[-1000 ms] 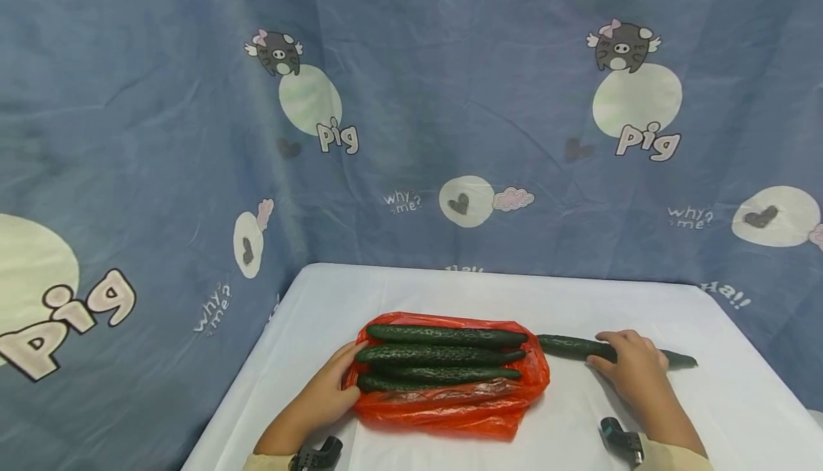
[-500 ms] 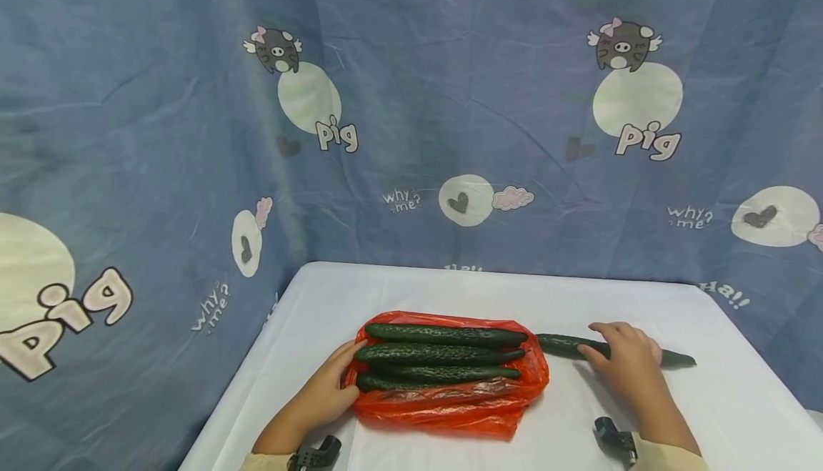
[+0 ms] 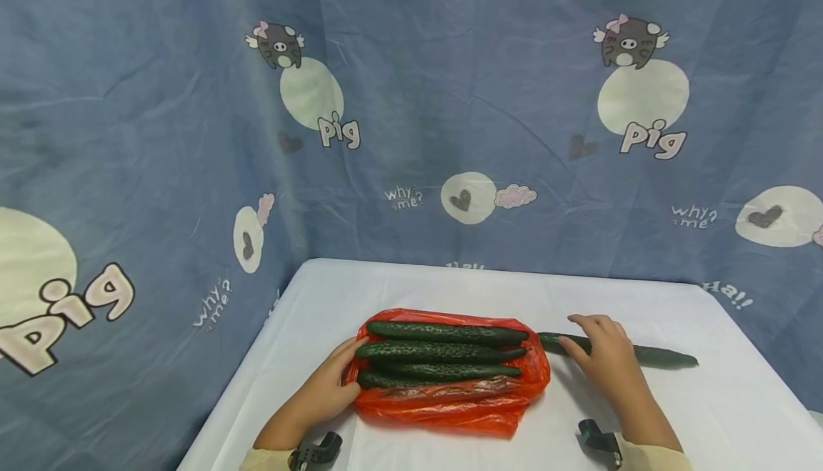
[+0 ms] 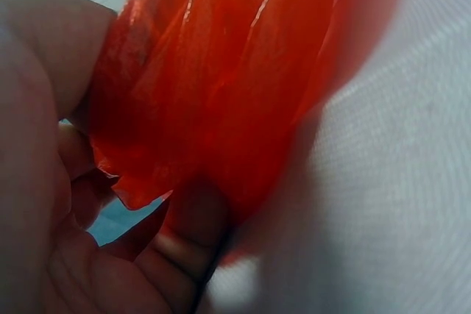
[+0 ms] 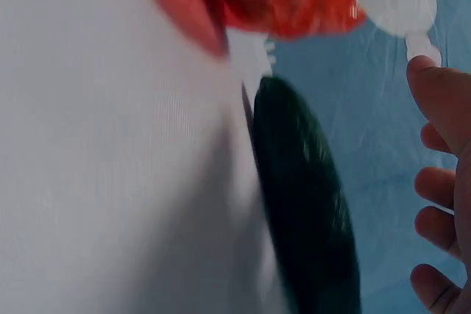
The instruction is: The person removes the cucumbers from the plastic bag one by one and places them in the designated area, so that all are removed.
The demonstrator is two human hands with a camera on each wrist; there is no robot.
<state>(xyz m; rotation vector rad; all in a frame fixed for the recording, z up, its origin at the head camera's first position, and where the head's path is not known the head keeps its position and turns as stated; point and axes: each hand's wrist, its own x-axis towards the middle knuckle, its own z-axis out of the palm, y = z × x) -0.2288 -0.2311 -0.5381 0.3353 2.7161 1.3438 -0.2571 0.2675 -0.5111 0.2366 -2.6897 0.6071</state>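
Your left hand (image 3: 330, 389), seen from the head, pinches the red bag (image 3: 450, 414) at its nine o'clock end; your right hand (image 3: 604, 353) spreads above the loose cucumber (image 3: 665, 357) at three o'clock. Worktop (image 3: 514, 289) stretches beyond both to its twelve o'clock edge. Left wrist: fingers grip the bag. Right wrist: a gap parts fingers from cucumber.
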